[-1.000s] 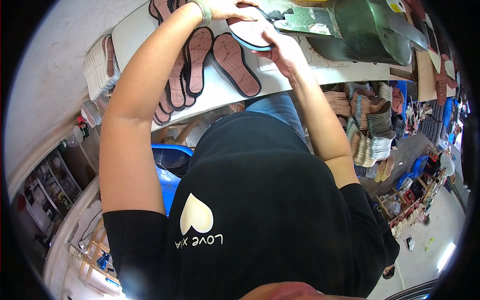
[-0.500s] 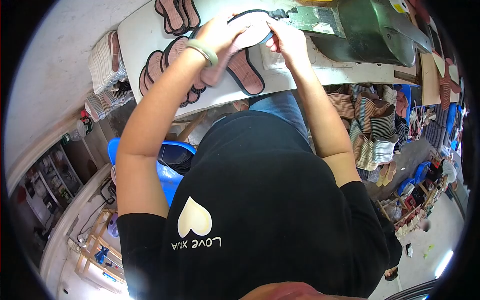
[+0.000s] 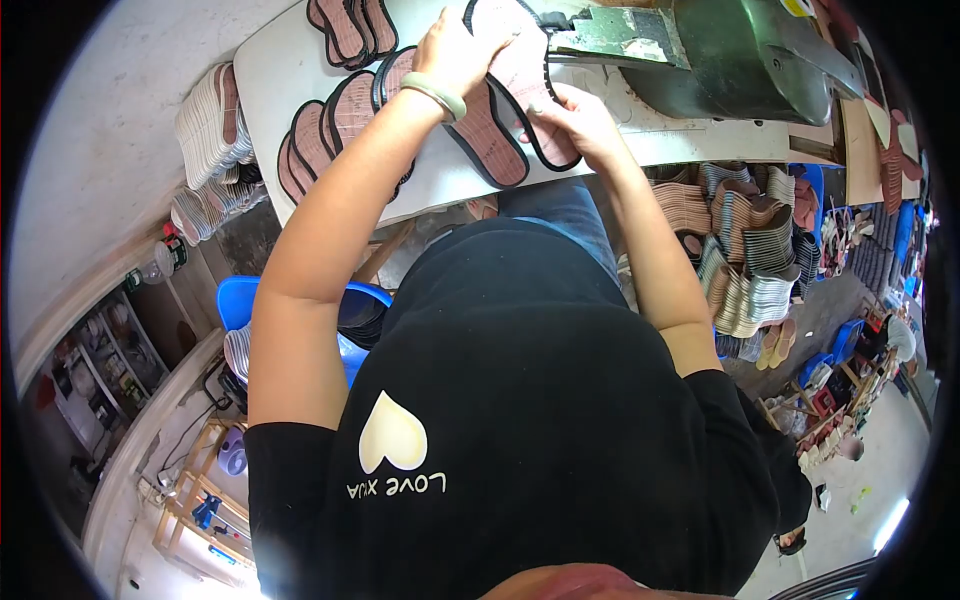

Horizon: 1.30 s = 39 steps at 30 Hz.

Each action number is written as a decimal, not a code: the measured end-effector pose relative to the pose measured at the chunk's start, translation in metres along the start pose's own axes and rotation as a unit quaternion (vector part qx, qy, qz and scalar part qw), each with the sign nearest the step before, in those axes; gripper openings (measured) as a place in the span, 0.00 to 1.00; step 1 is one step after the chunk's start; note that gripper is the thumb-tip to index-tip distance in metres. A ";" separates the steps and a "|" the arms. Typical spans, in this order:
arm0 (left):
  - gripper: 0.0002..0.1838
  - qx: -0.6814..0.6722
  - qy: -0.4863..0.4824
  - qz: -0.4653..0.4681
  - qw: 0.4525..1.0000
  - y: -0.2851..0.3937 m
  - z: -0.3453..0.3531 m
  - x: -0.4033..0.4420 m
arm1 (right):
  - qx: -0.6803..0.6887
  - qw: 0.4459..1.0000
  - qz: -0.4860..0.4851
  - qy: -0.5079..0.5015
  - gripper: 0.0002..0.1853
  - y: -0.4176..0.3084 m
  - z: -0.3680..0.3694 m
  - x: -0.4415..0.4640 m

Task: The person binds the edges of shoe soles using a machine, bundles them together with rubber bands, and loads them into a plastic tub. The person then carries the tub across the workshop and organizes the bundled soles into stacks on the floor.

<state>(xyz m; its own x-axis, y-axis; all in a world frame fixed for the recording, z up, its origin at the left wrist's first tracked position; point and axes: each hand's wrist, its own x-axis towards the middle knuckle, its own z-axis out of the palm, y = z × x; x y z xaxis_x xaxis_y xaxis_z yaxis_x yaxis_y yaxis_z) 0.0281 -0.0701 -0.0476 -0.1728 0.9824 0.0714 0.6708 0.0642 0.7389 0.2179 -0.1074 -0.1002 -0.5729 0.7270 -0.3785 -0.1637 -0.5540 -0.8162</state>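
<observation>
A pale pink shoe insole with black edging (image 3: 521, 70) is held up between my two hands, over the white table beside the sewing machine's arm. My left hand (image 3: 458, 55), with a pale bangle at the wrist, is closed on its left edge near the upper end. At its lower end, my right hand (image 3: 578, 125) grips the right side, thumb on top. Just below and left of it lies another pink, black-edged insole (image 3: 492, 145). More such insoles (image 3: 350, 108) overlap in a row beneath my left forearm.
The green sewing machine (image 3: 745, 60) stands at the table's right. Several insoles (image 3: 350, 30) lie at the table's far left. Stacked striped soles (image 3: 750, 250) fill the floor area at right, and white soles (image 3: 212, 120) are piled at left. A blue chair (image 3: 237, 300) is beside me.
The held insole has swung from lying across near the machine's arm to pointing down toward me. My right hand moved down, and my left hand shifted slightly right.
</observation>
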 end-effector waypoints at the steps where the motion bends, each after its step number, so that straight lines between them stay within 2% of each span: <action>1: 0.27 -0.008 -0.006 -0.041 0.999 0.004 -0.002 0.004 | 0.006 1.000 -0.001 0.005 0.14 -0.002 -0.001 0.002; 4: 0.27 -0.048 -0.023 -0.043 0.998 -0.014 0.008 0.021 | -0.007 0.999 0.003 0.034 0.15 -0.011 -0.002 0.003; 6: 0.23 -0.009 -0.018 -0.036 0.999 -0.018 0.013 0.030 | -0.041 0.996 -0.045 0.072 0.15 -0.013 -0.005 0.002; 8: 0.19 -0.175 -0.077 -0.054 0.980 -0.023 0.016 0.039 | 0.002 0.992 -0.075 0.102 0.14 -0.011 -0.009 0.003; 9: 0.16 -0.162 -0.037 -0.047 0.985 -0.025 0.021 0.040 | -0.013 0.989 -0.093 0.117 0.13 -0.010 -0.009 0.005; 10: 0.16 -0.164 -0.038 -0.046 0.985 -0.030 0.021 0.041 | -0.027 0.985 -0.111 0.133 0.12 -0.010 -0.010 0.005; 11: 0.16 -0.234 -0.058 -0.014 0.970 -0.037 0.019 0.043 | -0.029 0.984 -0.111 0.134 0.12 -0.007 -0.008 0.007; 13: 0.17 -0.146 -0.089 -0.159 0.972 -0.041 0.027 0.061 | -0.074 0.953 -0.181 0.232 0.12 -0.008 0.008 0.012; 14: 0.17 -0.148 -0.088 -0.160 0.972 -0.050 0.028 0.070 | -0.076 0.953 -0.180 0.231 0.12 -0.004 0.004 0.014; 15: 0.17 -0.207 -0.120 -0.190 0.952 -0.070 0.031 0.078 | -0.319 0.888 -0.278 0.180 0.13 0.002 -0.005 0.018; 16: 0.18 -0.265 -0.152 -0.218 0.927 -0.057 0.016 0.073 | -0.537 0.757 -0.355 0.115 0.14 -0.001 -0.002 0.019; 17: 0.20 -0.245 -0.142 -0.242 0.928 -0.046 -0.003 0.062 | -0.200 0.969 -0.102 0.099 0.16 0.002 0.007 0.014; 18: 0.25 -0.232 -0.201 -0.227 0.924 -0.068 -0.010 0.062 | -0.103 0.993 -0.019 0.050 0.16 0.005 0.013 0.017; 19: 0.31 -0.219 -0.259 -0.210 0.917 -0.109 -0.018 0.064 | -0.149 0.984 -0.024 0.090 0.17 0.018 0.012 0.024; 20: 0.29 0.099 -0.187 -0.104 0.972 -0.139 -0.023 0.064 | -0.194 0.972 -0.030 0.131 0.19 0.039 0.008 0.033; 21: 0.28 0.200 -0.061 -0.062 0.976 -0.133 -0.035 0.036 | -0.324 0.927 -0.050 0.185 0.23 0.060 0.003 0.042; 22: 0.25 0.366 0.117 0.058 0.921 -0.137 -0.033 0.010 | -0.400 0.896 0.000 0.191 0.25 0.082 -0.004 0.056; 24: 0.22 0.299 0.107 0.105 0.943 -0.132 -0.031 -0.026 | -0.342 0.924 0.000 0.173 0.23 0.104 0.003 0.068; 25: 0.21 0.158 0.044 -0.006 0.986 -0.129 -0.025 -0.045 | -0.262 0.949 0.007 0.175 0.20 0.115 0.003 0.074; 26: 0.20 0.012 -0.020 -0.119 0.993 -0.130 -0.016 -0.062 | -0.262 0.949 0.008 0.173 0.20 0.115 0.004 0.073; 27: 0.20 -0.087 -0.066 -0.187 0.976 -0.144 -0.001 -0.081 | -0.203 0.964 0.004 0.171 0.17 0.114 0.007 0.070; 28: 0.21 -0.185 -0.110 -0.251 0.944 -0.141 0.005 -0.092 | -0.144 0.975 0.000 0.168 0.15 0.104 0.016 0.064; 29: 0.20 -0.260 -0.144 -0.339 0.893 -0.139 0.008 -0.101 | -0.044 0.984 0.066 0.160 0.14 0.090 0.020 0.053; 30: 0.19 -0.332 -0.175 -0.420 0.827 -0.123 0.003 -0.110 | -0.049 0.984 0.067 0.158 0.14 0.082 0.024 0.043; 32: 0.20 -0.542 -0.175 -0.404 0.716 -0.108 -0.001 -0.120 | 0.048 0.989 0.089 0.105 0.14 0.071 0.029 0.027; 34: 0.17 -0.527 -0.178 -0.361 0.748 -0.088 -0.006 -0.122 | 0.019 0.993 0.078 0.082 0.13 0.063 0.039 0.016; 36: 0.16 -0.523 -0.155 -0.347 0.763 -0.078 -0.006 -0.119 | -0.067 0.990 -0.020 0.126 0.12 0.053 0.052 0.011; 37: 0.14 -0.517 -0.132 -0.330 0.779 -0.070 -0.009 -0.114 | -0.067 0.990 -0.023 0.123 0.12 0.044 0.059 0.009; 38: 0.14 -0.516 -0.131 -0.329 0.780 -0.062 -0.009 -0.108 | -0.273 0.940 -0.134 0.157 0.14 0.034 0.064 0.006; 39: 0.13 -0.551 -0.094 -0.315 0.767 -0.049 -0.009 -0.101 | -0.462 0.835 -0.237 0.184 0.17 0.023 0.070 0.002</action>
<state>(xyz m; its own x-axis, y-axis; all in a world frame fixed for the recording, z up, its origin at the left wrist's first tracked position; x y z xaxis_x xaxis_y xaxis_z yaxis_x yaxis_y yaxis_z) 0.0059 -0.1739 -0.0845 -0.0354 0.8324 -0.5530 -0.5375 0.4507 0.7128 0.1569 -0.1468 -0.0890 -0.3061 0.9454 0.1120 0.4854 0.2562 -0.8359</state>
